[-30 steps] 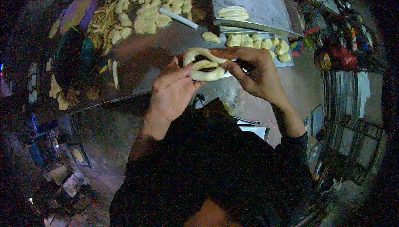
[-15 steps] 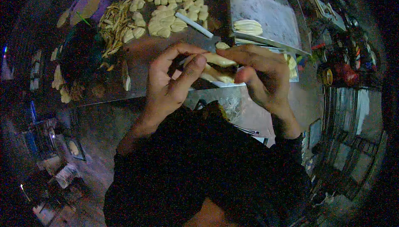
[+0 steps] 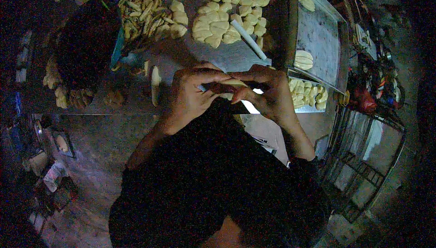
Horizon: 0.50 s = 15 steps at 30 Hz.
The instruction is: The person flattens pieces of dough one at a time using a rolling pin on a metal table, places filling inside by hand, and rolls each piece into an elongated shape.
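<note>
A piece of pale dough (image 3: 237, 83) is held between both hands over the table's near edge. My left hand (image 3: 193, 93) closes on its left side, thumb and fingers pinching. On the other side my right hand (image 3: 268, 89) grips it with thumb and fingertips. Fingers cover most of the dough. Beyond the hands lie many small dough pieces (image 3: 211, 23) and a white rolling rod (image 3: 247, 39). Left of them is a heap of long yellowish strips (image 3: 143, 14). One pale elongated piece (image 3: 156, 84) lies alone beside my left hand.
A metal tray (image 3: 320, 39) at the right holds a few ridged dough shapes (image 3: 303, 60). More dough pieces (image 3: 302, 93) lie below its near edge. A large dark rounded shape (image 3: 84, 44) stands on the table's left. At the lower right is a metal rack (image 3: 363, 162).
My hands have drawn closer together, and the dough shows less between them. The view has shifted, so the table's things appear farther right or lower.
</note>
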### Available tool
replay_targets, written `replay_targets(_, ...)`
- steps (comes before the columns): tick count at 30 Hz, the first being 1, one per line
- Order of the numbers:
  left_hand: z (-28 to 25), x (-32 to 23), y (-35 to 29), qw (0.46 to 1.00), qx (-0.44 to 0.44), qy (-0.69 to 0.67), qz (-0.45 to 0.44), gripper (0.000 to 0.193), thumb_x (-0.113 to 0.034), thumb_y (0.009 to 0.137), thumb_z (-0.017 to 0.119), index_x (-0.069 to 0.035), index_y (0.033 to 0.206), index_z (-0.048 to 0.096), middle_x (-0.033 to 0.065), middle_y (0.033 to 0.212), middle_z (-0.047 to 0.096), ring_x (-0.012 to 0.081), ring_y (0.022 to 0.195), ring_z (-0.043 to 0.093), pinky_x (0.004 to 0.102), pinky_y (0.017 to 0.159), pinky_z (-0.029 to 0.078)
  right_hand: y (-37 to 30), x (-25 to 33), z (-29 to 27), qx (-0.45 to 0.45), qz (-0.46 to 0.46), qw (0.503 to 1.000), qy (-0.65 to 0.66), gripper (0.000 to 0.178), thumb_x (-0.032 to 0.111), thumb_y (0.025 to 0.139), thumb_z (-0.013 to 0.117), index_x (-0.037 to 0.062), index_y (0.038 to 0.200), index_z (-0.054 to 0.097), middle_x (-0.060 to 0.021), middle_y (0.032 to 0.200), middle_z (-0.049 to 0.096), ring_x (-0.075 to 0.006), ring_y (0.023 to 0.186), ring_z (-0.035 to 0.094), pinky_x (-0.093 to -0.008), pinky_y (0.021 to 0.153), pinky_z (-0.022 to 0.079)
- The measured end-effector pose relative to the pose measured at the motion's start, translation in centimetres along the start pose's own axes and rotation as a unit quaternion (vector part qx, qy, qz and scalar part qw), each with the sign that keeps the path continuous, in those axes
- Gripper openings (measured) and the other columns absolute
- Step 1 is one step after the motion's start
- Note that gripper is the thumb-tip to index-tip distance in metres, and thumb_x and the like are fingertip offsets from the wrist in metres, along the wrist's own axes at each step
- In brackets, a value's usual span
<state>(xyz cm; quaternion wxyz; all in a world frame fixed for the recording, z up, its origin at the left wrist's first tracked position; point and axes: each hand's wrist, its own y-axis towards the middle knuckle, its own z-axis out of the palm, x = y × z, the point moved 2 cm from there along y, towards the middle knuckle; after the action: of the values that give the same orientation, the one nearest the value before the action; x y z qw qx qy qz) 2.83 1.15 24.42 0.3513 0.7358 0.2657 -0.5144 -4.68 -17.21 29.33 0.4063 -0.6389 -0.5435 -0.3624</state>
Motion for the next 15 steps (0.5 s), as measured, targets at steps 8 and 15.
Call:
replay_targets(8, 4.9, 13.8, -4.6, 0.987, 0.068, -0.019, -0.144, 0.016, -0.007, 0.081, 0.074, -0.005, 0.097, 0.074, 0.0141, 0.095, 0.072, 0.0292, 0.089, 0.069, 0.0356, 0.079, 0.054, 0.3, -11.7, 4.4, 0.037, 0.093, 0.977, -0.186, 0.014, 0.012, 0.089, 0.074, 0.0016, 0.098, 0.076, -0.0098, 0.080, 0.074, -0.0117, 0.070, 0.066, -0.0297, 0.065, 0.055)
replay_targets(15, 7.1, 15.5, -4.1, 0.897, -0.127, 0.353, -0.233, 0.062, -0.036, 0.071, 0.086, -0.018, 0.123, 0.059, 0.0145, 0.120, 0.054, 0.0362, 0.116, 0.047, 0.0520, 0.096, 0.036, -0.1, -20.2, 7.0, -0.231, 0.191, 0.889, -0.346, 0.030, 0.036, 0.084, 0.068, 0.0109, 0.099, 0.060, -0.0145, 0.096, 0.060, -0.0394, 0.092, 0.059, -0.0479, 0.072, 0.051)
